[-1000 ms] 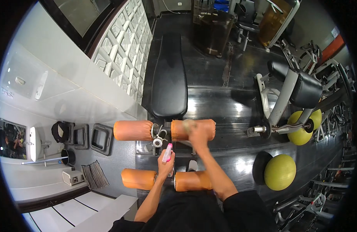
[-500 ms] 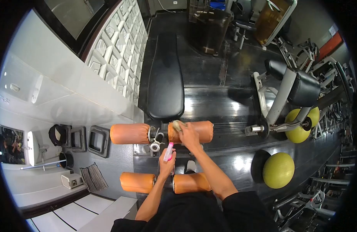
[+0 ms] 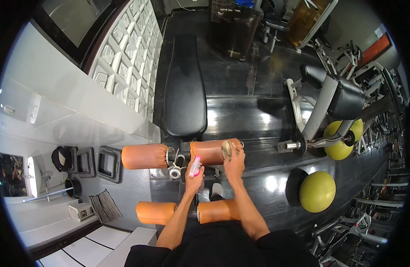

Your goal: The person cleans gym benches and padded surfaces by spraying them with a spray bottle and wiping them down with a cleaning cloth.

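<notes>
My right hand [image 3: 235, 165] grips a beige-brown cloth [image 3: 226, 150], pressed to the right part of an orange padded roller [image 3: 207, 153]. Just left of it, my left hand [image 3: 194, 181] is closed around a spray bottle [image 3: 195, 167] with a pink-and-white head, tilted up near that roller's left end. Its lower body is partly hidden by my fingers. Across a metal joint [image 3: 175, 172] lies a second orange roller [image 3: 144, 156]. Closer to me are two more orange rollers, one at left [image 3: 155, 212] and one at right [image 3: 218, 211], the latter partly covered by my forearm.
A black padded bench [image 3: 185, 98] extends away beyond the rollers. On the right are a yellow-green exercise ball [image 3: 317, 192] and a grey weight machine [image 3: 320, 107]. Grey bins [image 3: 109, 163] and a striped mat [image 3: 105, 207] lie on the left floor.
My right hand has slid the cloth rightward along the roller. My left hand still holds the spray bottle, with little movement. The view has shifted slightly.
</notes>
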The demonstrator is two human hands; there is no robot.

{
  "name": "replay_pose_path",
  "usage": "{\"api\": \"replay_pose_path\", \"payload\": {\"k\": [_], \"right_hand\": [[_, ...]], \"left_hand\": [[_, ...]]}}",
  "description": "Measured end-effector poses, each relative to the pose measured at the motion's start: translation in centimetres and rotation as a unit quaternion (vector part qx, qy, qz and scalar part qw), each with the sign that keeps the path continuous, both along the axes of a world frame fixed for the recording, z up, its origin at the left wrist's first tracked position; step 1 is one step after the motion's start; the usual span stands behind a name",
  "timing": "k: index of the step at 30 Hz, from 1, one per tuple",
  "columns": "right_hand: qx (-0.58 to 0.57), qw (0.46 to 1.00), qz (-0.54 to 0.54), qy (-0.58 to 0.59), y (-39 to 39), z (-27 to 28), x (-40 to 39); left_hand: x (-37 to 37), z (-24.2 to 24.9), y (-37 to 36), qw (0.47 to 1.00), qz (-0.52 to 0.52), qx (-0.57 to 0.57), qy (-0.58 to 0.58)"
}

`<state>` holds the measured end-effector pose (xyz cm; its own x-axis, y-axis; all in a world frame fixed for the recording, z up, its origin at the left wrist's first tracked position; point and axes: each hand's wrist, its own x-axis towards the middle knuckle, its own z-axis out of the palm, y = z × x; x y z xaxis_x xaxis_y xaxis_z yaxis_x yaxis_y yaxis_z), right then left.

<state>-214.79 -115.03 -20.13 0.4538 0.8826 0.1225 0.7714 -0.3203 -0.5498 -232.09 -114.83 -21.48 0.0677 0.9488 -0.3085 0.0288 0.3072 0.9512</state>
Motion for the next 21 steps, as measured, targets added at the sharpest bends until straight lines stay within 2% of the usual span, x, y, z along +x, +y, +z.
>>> {"api": "replay_pose_path", "payload": {"k": [1, 2, 4, 5, 7, 10, 12, 13, 15, 16, 18, 19, 21], "right_hand": [[0.064, 0.995, -0.024, -0.076, 0.8, -0.5, -1.0], [0.063, 0.995, -0.025, -0.075, 1.3, -0.9, -2.3], [-0.033, 0.989, 0.105, 0.094, 3.0, -0.8, -5.0], [-0.033, 0.989, 0.105, 0.094, 3.4, -0.4, -5.5], [-0.07, 0.97, 0.184, 0.139, 4.3, 1.3, -5.9], [-0.083, 0.979, 0.159, 0.093, 3.9, 1.3, -2.5], [-0.034, 0.994, 0.107, -0.012, 2.9, 0.6, 0.7], [-0.034, 0.993, 0.109, -0.012, 2.6, 1.2, 1.7], [-0.042, 0.998, -0.033, 0.016, 1.9, 2.3, 2.8], [-0.043, 0.998, -0.034, 0.017, 1.9, 1.8, 2.5], [0.052, 0.997, -0.02, -0.048, 2.8, 0.8, 1.1], [-0.017, 0.999, 0.023, -0.028, 3.3, 1.8, -0.2], [-0.02, 0.991, 0.114, 0.07, 4.0, -1.5, -3.7]], "left_hand": [[-0.1, -0.1, 0.0, 1.0, -0.003, -0.013, -0.018], [-0.1, -0.3, -0.1, 1.0, -0.004, -0.014, -0.017], [-0.4, -0.9, -0.3, 0.999, 0.003, -0.038, -0.015], [-0.6, -1.5, -0.5, 0.999, 0.003, -0.038, -0.015], [-1.0, -2.7, -0.8, 0.999, -0.023, -0.008, 0.024], [-0.5, -2.4, -1.5, 0.999, -0.015, -0.047, 0.011], [-0.8, -2.3, -2.2, 0.999, -0.014, -0.051, 0.001], [-0.8, -2.2, -2.6, 0.999, -0.006, -0.049, 0.004], [-1.1, -2.6, -3.4, 0.999, 0.002, -0.05, 0.007], [-1.5, -3.1, -3.7, 0.996, -0.017, -0.083, 0.014], [-1.8, -3.6, -4.0, 0.993, -0.039, -0.114, 0.021], [-1.9, -3.4, -4.0, 0.993, -0.029, -0.113, 0.011], [-1.9, -2.4, -4.0, 0.993, -0.018, -0.112, 0.004]]}}
